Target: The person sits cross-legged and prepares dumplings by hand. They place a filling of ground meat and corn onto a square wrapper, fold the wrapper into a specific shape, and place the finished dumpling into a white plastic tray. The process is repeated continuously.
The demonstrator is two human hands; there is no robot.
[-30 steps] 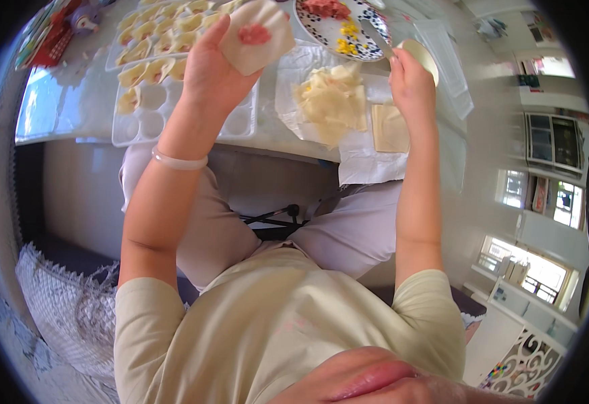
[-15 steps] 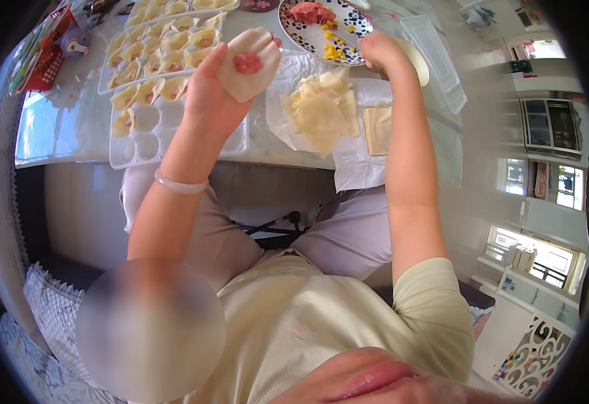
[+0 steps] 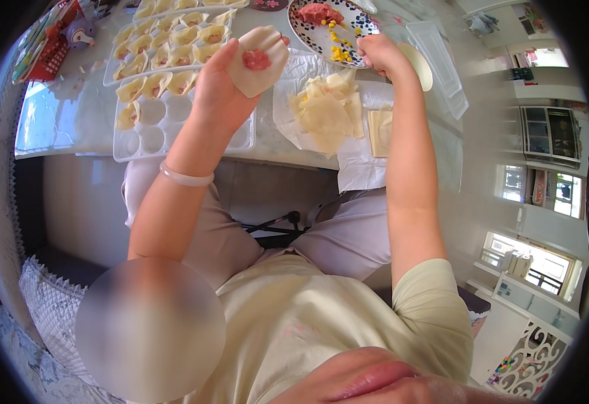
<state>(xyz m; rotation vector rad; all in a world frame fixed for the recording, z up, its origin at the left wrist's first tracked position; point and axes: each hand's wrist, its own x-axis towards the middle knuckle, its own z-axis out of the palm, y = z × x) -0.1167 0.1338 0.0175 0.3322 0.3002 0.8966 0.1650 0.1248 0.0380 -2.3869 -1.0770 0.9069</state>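
Note:
My left hand (image 3: pixel 217 84) holds up a pale dumpling wrapper (image 3: pixel 267 77), its thumb at one edge. A small lump of pink minced meat (image 3: pixel 257 60) lies on the middle of the wrapper. At the right rim of a patterned plate (image 3: pixel 306 42), my right hand (image 3: pixel 378 54) is closed; a thin object seems to run from its fingers over the plate, too indistinct to name. On the plate are a mound of pink minced meat (image 3: pixel 319 13) and yellow corn kernels (image 3: pixel 341 54). Loose wrappers (image 3: pixel 326 111) lie heaped on white paper (image 3: pixel 362 172) between my arms.
White plastic trays (image 3: pixel 185 138) with round cups stand at the left, many cups holding folded dumplings (image 3: pixel 157 83). A neat wrapper stack (image 3: pixel 380 133) sits by my right forearm. Farther right is a clear plastic lid (image 3: pixel 439 67); a red basket (image 3: pixel 50 57) stands far left.
The table and both hands appear slightly farther right in view. The wrapper with meat stays in my left hand; my right hand remains closed at the plate's rim.

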